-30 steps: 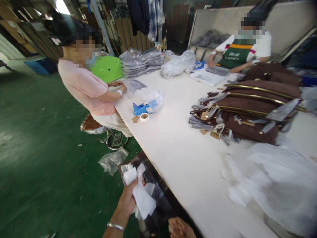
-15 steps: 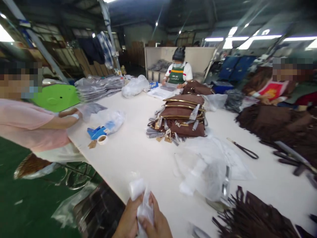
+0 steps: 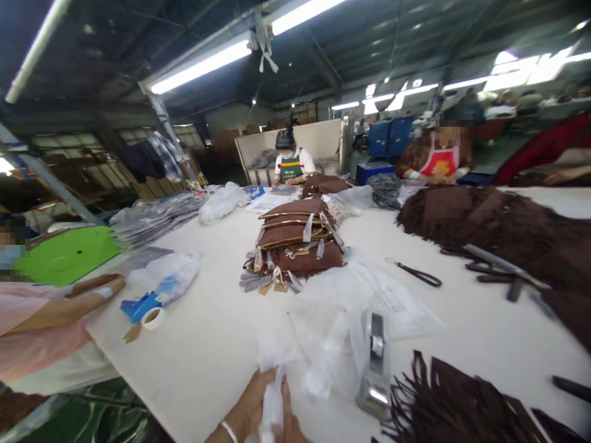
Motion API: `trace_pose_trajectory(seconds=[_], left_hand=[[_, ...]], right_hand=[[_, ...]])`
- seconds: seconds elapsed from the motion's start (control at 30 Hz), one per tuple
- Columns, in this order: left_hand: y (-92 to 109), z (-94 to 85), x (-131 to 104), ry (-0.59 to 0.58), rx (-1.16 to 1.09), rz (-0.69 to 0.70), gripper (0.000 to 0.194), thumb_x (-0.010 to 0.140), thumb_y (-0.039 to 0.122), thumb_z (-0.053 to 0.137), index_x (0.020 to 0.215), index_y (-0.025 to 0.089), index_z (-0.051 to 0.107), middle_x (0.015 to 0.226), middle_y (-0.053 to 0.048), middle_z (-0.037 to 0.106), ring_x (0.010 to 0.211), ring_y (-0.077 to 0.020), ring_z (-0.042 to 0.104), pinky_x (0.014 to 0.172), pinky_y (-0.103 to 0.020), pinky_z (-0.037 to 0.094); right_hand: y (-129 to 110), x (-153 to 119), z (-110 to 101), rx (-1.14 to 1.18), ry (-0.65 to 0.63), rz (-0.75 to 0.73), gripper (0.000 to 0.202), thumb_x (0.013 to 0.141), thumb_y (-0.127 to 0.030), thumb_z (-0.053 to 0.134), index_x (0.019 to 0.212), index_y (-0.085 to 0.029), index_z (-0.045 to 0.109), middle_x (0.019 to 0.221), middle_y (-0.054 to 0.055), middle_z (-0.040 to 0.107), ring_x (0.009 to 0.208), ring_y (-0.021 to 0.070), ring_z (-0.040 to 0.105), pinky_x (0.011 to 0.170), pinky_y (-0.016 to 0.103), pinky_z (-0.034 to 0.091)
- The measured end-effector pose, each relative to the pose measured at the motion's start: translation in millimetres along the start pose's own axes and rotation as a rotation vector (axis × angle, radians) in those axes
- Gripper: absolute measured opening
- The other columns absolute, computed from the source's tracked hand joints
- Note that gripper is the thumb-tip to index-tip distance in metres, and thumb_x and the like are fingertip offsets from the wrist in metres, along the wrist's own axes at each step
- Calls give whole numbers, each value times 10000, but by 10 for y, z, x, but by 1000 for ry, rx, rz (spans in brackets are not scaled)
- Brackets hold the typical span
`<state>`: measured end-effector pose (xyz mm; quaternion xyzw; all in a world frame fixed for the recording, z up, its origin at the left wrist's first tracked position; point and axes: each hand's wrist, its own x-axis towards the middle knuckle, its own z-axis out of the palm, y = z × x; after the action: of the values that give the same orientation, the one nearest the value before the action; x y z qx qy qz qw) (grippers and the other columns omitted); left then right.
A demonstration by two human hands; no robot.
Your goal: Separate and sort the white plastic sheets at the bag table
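Observation:
At the near edge of the table, my left hand (image 3: 249, 404) and my right hand (image 3: 292, 416) are both closed around a bundle of thin white plastic (image 3: 272, 406). The bundle looks folded or rolled lengthwise, and its upper end is blurred. Just right of my hands lie crumpled translucent plastic bags (image 3: 330, 335). A grey metal tape dispenser (image 3: 375, 369) stands beside them. Dark brown fringed fabric pieces (image 3: 466, 403) lie at the lower right. Beyond the bags, brown pouches with gold zippers (image 3: 295, 237) are stacked, with tags hanging off.
A blue tape dispenser (image 3: 138, 307) and a tape roll (image 3: 152, 318) lie left, near a co-worker's arm (image 3: 60, 314). A dark wrist strap (image 3: 418, 272) lies right, before a heap of brown fringed pieces (image 3: 489, 215). Two other people sit across the table.
The view has turned right and tilted up, so the table's things appear further left. My hands still hold the white plastic, now nearer the tape dispenser's side of the bags.

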<state>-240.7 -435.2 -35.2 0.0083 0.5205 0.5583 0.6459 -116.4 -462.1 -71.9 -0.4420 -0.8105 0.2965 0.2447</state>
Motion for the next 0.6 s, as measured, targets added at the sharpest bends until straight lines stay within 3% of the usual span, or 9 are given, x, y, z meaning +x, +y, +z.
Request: trace_pose_trajectory(seconds=[0.1, 0.23, 0.43, 0.6], left_hand=[[-3, -51, 177, 16, 58, -65, 156, 708, 182, 718, 652, 128, 582, 489, -25, 595, 424, -161, 551, 437, -254, 428], [29, -169, 283, -46, 62, -123, 213, 757, 220, 681, 617, 140, 543, 508, 2, 566, 459, -122, 551, 510, -232, 471], [29, -323, 346, -143, 92, -168, 176, 794, 239, 659, 684, 127, 581, 598, -27, 608, 544, -133, 590, 599, -251, 512], [22, -405, 350, -143, 145, -184, 130, 799, 230, 663, 798, 105, 631, 711, -77, 686, 669, -182, 658, 689, -288, 545]], right_hand=[[86, -66, 260, -178, 100, 46, 584, 942, -199, 317, 1498, -258, 148, 768, 79, 680, 460, 214, 629, 380, 290, 463], [88, -109, 438, -233, 194, 42, 561, 957, -247, 326, 1491, -178, 170, 789, 84, 654, 514, 197, 623, 430, 283, 486], [91, -208, 302, -46, 200, 24, 607, 933, -425, 425, 1451, -145, 280, 1012, 136, 674, 738, 229, 672, 628, 330, 562], [88, -240, 79, 255, 192, 64, 400, 976, -272, 303, 1351, -207, 425, 1207, 92, 634, 1023, 195, 640, 871, 307, 512]])
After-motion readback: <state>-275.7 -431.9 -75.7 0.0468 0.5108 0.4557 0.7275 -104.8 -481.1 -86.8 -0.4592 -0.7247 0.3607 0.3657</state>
